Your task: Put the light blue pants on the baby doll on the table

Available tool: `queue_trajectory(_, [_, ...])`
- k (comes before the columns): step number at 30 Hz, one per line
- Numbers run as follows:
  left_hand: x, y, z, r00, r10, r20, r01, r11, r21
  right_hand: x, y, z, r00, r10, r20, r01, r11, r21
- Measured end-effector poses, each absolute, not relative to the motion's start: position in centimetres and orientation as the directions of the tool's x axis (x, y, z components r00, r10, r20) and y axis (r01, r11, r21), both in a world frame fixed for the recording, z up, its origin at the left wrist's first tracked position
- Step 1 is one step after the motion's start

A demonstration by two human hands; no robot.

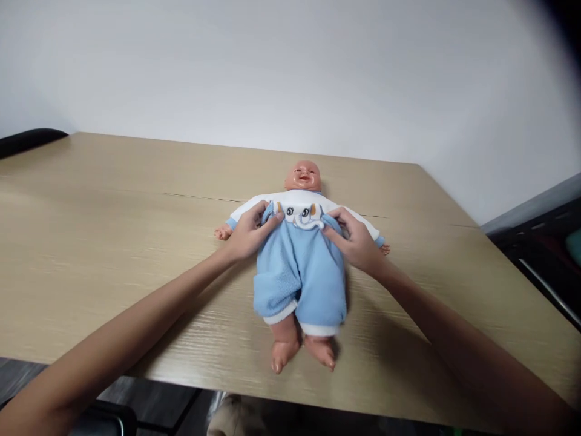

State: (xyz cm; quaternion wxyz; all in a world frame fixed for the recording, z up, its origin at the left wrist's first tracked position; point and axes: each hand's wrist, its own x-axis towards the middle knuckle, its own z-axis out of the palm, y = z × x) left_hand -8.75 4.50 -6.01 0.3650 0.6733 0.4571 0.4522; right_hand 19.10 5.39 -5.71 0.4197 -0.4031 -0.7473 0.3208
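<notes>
A baby doll [303, 175] lies on its back on the wooden table, head toward the wall and bare feet toward me. It wears a white top [290, 198] with blue cuffs and fluffy blue pants [300, 260] with white hems. An embroidered animal face with eyes and orange patches marks the pants' upper edge. My left hand [256, 229] pinches that edge at the doll's left-of-picture side. On the opposite side, my right hand [354, 236] grips the same edge between thumb and fingers. Both hands rest near the doll's waist, fingertips partly hidden by cloth.
The wooden table [113, 242] reaches back to a pale wall [272, 72]. A black curved object [34, 140] shows at the far left edge. Dark furniture [540, 242] stands beyond the table's right side. Below the front edge, a dark chair part [106, 418] is visible.
</notes>
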Motion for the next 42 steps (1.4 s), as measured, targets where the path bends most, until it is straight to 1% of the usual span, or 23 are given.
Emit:
queue_trajectory(1, [-8.7,5.0,-6.2,0.175,0.953,0.246,0.271,-0.287,0.919,19.1,6.4,-5.9,-0.314,0.897,0.311,0.278,0.4,-0.874])
queue_trajectory(3, [-8.9,5.8,-6.8,0.202,0.965,0.164,0.237,-0.211,0.948,19.3,8.0,-6.7,-0.332,0.918,0.215,0.202,0.292,-0.935])
queue_trajectory(5, [-9.2,6.1,-7.4,0.232,0.968,0.094,0.211,-0.144,0.967,20.0,8.8,-7.6,-0.353,0.925,0.142,0.215,0.228,-0.95])
queue_trajectory(8, [-10.0,6.5,-8.1,0.26,0.96,0.1,0.257,-0.169,0.952,21.3,8.5,-8.9,-0.347,0.936,0.057,0.284,0.163,-0.945])
queue_trajectory(11, [-11.5,6.8,-8.1,0.37,0.92,0.131,0.288,-0.247,0.925,22.8,7.6,-9.5,-0.346,0.938,0.019,0.312,0.134,-0.941])
queue_trajectory(13, [-12.7,6.9,-7.9,0.464,0.88,0.104,0.281,-0.258,0.924,23.5,7.2,-9.6,-0.363,0.931,0.019,0.318,0.143,-0.937])
queue_trajectory(15, [-13.6,6.8,-7.8,0.515,0.855,0.066,0.265,-0.231,0.936,23.7,6.9,-9.6,-0.39,0.921,0.019,0.286,0.141,-0.948])
queue_trajectory(16, [-13.8,6.6,-7.9,0.513,0.857,0.052,0.252,-0.209,0.945,23.5,6.9,-9.6,-0.398,0.917,0.007,0.234,0.109,-0.966])
queue_trajectory(18, [-13.5,6.3,-8.1,0.465,0.885,0.033,0.19,-0.136,0.972,22.8,6.6,-9.7,-0.385,0.922,-0.037,0.049,-0.019,-0.999])
queue_trajectory(20, [-12.6,5.9,-8.6,0.392,0.92,0.001,0.049,-0.022,0.999,21.8,6.4,-9.7,-0.332,0.938,-0.099,-0.164,-0.16,-0.973])
queue_trajectory(21, [-12.0,5.7,-8.9,0.362,0.932,-0.022,-0.039,0.039,0.998,21.2,6.2,-9.8,-0.303,0.945,-0.126,-0.241,-0.204,-0.949])
queue_trajectory(23, [-10.9,5.6,-9.3,0.328,0.943,-0.05,-0.182,0.115,0.977,20.3,5.9,-9.8,-0.271,0.95,-0.157,-0.308,-0.24,-0.921])
queue_trajectory(24, [-10.5,5.6,-9.4,0.316,0.947,-0.048,-0.218,0.122,0.968,20.0,5.8,-9.8,-0.264,0.951,-0.159,-0.315,-0.241,-0.918])
queue_trajectory(26, [-10.0,5.6,-9.4,0.298,0.954,-0.031,-0.214,0.098,0.972,19.7,5.8,-9.8,-0.256,0.957,-0.137,-0.32,-0.217,-0.922])
queue_trajectory(28, [-10.1,5.7,-9.2,0.292,0.956,-0.008,-0.156,0.056,0.986,19.8,5.9,-9.9,-0.245,0.965,-0.092,-0.324,-0.171,-0.931])
queue_trajectory(30, [-10.5,5.7,-9.0,0.29,0.957,0.024,-0.063,-0.006,0.998,20.2,6.2,-10.1,-0.257,0.966,-0.03,-0.289,-0.106,-0.951])
queue_trajectory(33, [-11.2,5.8,-8.8,0.285,0.954,0.093,0.048,-0.112,0.993,21.2,6.3,-10.4,-0.288,0.957,0.042,-0.176,-0.01,-0.984])
queue_trajectory(35, [-11.3,5.8,-8.5,0.262,0.953,0.15,0.085,-0.178,0.98,21.7,5.9,-10.3,-0.266,0.956,0.122,-0.044,0.115,-0.992])
queue_trajectory(36, [-11.2,5.9,-8.4,0.251,0.95,0.189,0.096,-0.218,0.971,21.7,5.7,-10.0,-0.244,0.949,0.2,0.039,0.216,-0.976])
queue_trajectory(38, [-10.7,6.1,-8.0,0.246,0.932,0.267,0.123,-0.303,0.945,21.4,5.4,-9.1,-0.236,0.897,0.375,0.208,0.423,-0.882])
queue_trajectory(39, [-10.3,6.2,-7.8,0.256,0.922,0.29,0.135,-0.331,0.934,21.1,5.4,-8.7,-0.244,0.87,0.428,0.261,0.485,-0.835])
queue_trajectory(40, [-9.9,6.3,-7.6,0.268,0.916,0.297,0.143,-0.343,0.929,20.7,5.6,-8.3,-0.252,0.862,0.44,0.277,0.499,-0.821])
queue_trajectory(42, [-9.4,6.6,-7.4,0.266,0.928,0.261,0.147,-0.307,0.94,20.2,6.3,-7.9,-0.26,0.893,0.368,0.259,0.431,-0.864])
